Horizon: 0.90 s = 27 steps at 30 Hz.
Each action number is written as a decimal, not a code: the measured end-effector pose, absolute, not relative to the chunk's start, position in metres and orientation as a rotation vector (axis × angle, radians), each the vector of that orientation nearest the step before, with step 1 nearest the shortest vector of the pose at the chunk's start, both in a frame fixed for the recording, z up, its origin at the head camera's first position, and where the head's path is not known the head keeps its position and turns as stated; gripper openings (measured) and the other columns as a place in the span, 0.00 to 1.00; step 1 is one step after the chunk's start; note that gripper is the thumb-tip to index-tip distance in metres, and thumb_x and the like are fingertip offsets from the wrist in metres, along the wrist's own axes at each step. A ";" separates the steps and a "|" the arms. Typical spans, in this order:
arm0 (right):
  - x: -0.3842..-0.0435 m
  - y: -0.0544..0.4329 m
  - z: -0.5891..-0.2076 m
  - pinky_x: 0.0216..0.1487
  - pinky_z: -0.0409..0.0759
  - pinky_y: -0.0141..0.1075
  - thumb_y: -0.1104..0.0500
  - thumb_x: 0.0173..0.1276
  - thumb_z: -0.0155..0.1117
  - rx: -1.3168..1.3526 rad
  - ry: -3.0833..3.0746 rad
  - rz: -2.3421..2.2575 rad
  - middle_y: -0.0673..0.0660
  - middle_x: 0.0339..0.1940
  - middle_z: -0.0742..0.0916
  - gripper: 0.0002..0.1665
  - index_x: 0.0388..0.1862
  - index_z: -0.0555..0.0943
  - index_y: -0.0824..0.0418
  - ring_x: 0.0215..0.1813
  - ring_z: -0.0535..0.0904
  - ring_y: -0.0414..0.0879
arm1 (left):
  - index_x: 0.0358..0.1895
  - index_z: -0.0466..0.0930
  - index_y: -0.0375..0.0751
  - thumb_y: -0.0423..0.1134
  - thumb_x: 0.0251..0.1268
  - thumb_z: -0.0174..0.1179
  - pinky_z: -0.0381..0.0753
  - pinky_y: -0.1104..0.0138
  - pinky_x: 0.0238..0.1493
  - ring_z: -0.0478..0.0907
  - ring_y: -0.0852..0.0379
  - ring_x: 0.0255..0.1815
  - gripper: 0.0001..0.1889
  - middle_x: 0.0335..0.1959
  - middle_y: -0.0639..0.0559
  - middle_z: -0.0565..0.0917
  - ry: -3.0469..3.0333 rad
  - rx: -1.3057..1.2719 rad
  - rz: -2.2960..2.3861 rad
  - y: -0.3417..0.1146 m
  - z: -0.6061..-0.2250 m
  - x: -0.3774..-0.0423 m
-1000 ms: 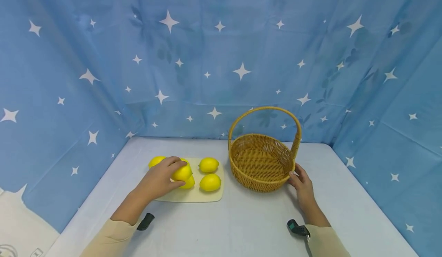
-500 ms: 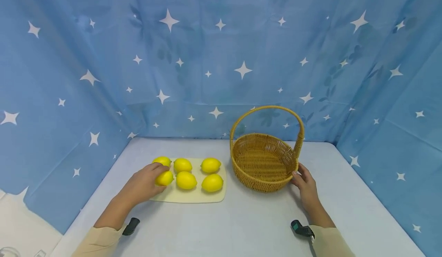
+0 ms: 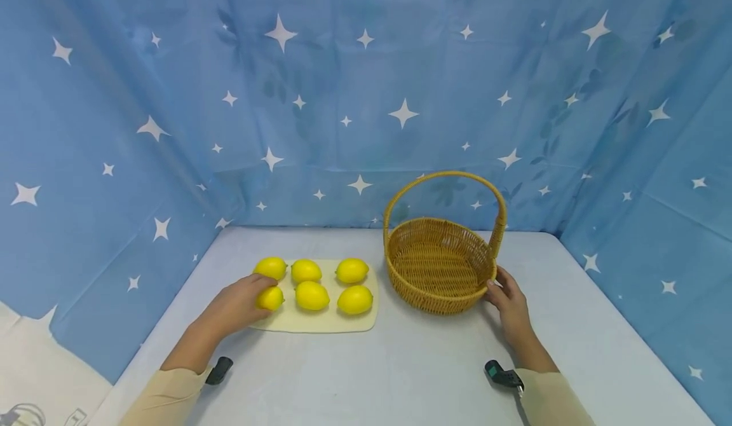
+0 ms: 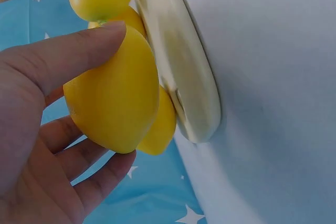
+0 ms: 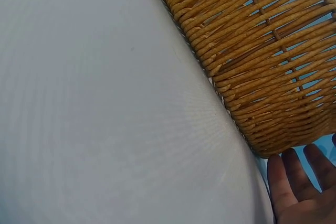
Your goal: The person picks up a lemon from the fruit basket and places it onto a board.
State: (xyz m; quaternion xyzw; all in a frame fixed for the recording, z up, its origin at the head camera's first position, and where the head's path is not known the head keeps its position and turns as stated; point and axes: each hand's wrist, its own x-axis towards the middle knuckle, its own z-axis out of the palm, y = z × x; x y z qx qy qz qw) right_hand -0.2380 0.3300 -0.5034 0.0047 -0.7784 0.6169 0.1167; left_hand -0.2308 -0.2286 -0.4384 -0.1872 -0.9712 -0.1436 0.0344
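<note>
My left hand [image 3: 237, 308] holds a lemon [image 3: 271, 298] at the front left of a cream cutting board [image 3: 337, 324]. In the left wrist view the thumb lies across the lemon [image 4: 118, 95], with the fingers behind and below it. Several more lemons lie on the board in two short rows, among them a front middle lemon [image 3: 312, 295] and a front right lemon [image 3: 355, 300]. To the right stands a wicker basket [image 3: 437, 302] with a tall handle. My right hand [image 3: 511, 308] touches its right side, thumb at the rim; in the right wrist view its fairly straight fingers [image 5: 281, 182] meet the basket's wall low down.
A white cloth [image 3: 343, 375] covers the table. Blue curtains with white stars [image 3: 366, 95] enclose the back and both sides. Dark wrist devices, one at the left wrist [image 3: 220, 371] and one at the right wrist [image 3: 502, 375], stick out near the sleeves.
My left hand has moved left from the middle lemons to the front left one and now grips it. The middle lemons lie on the board. My right hand stays at the basket.
</note>
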 end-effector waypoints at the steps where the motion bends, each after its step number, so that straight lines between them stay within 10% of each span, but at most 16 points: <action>1: -0.238 0.330 -0.504 0.51 0.76 0.26 0.48 0.78 0.50 0.011 -2.281 1.803 0.64 0.76 0.61 0.39 0.79 0.50 0.59 0.70 0.63 0.60 | 0.59 0.78 0.41 0.40 0.52 0.73 0.71 0.43 0.57 0.73 0.40 0.58 0.29 0.59 0.44 0.77 -2.990 -0.572 -0.440 -0.229 -0.439 -0.232; 27: -0.240 0.332 -0.509 0.52 0.76 0.28 0.47 0.79 0.47 0.063 -2.292 1.740 0.64 0.75 0.61 0.38 0.79 0.50 0.60 0.69 0.65 0.61 | 0.64 0.75 0.43 0.43 0.48 0.76 0.67 0.40 0.59 0.68 0.37 0.64 0.36 0.65 0.41 0.72 -3.013 -0.524 -0.500 -0.234 -0.447 -0.238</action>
